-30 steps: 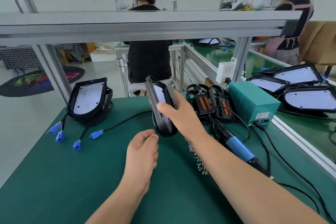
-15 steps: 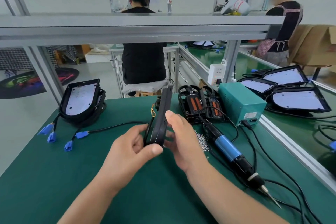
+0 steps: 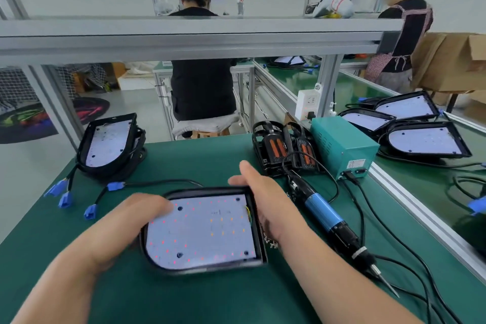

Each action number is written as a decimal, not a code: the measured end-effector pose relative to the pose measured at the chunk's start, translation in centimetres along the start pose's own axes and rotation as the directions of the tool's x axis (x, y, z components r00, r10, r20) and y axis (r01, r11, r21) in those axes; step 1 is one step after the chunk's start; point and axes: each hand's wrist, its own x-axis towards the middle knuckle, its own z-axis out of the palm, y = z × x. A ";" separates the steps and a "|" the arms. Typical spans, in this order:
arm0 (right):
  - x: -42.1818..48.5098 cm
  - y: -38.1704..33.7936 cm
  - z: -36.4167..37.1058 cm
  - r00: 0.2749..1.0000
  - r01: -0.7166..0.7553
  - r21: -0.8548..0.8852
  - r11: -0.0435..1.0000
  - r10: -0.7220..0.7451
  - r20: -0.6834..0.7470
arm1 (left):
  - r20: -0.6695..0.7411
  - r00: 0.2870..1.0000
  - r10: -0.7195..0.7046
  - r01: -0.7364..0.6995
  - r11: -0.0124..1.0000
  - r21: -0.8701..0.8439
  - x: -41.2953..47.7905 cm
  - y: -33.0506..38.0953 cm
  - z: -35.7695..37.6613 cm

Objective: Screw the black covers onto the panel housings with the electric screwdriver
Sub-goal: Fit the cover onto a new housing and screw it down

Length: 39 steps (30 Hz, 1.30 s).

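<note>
A black panel housing (image 3: 205,229) lies flat on the green mat in front of me, its white LED board facing up. My left hand (image 3: 131,218) grips its left edge, with the thumb on the board. My right hand (image 3: 263,197) grips the right edge and far corner. The electric screwdriver (image 3: 323,210), blue-gripped, lies on the mat just right of my right wrist, with its bit pointing toward me. Black covers (image 3: 273,147) with orange inserts stand at the back, beyond the screwdriver. Small screws (image 3: 271,241) show under my right wrist.
A teal power box (image 3: 339,144) sits right of the covers. More housings (image 3: 107,142) are stacked at the back left, their cables ending in blue connectors (image 3: 64,198). Further housings (image 3: 426,139) lie beyond the aluminium rail (image 3: 420,218) on the right. People work at nearby benches.
The housing was held on edge, first by my right hand alone and then by both. Now it lies flat with the LED board up, closer to me.
</note>
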 end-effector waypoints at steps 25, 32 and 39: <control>9.0 -6.1 -4.5 0.913 0.022 -0.998 -0.061 -0.406 0.045 | 0.425 0.774 0.469 -0.519 0.855 0.003 -2.1 -3.0 1.4; 9.4 -4.7 -3.6 0.888 0.042 -0.997 -0.063 -0.456 0.066 | 0.409 0.734 0.542 -0.581 0.813 -0.036 -1.5 -3.2 2.3; 8.6 -3.8 -4.5 0.845 0.183 -0.976 0.116 -0.526 0.096 | 0.408 0.732 0.545 -0.594 0.804 -0.008 -1.5 -3.1 3.2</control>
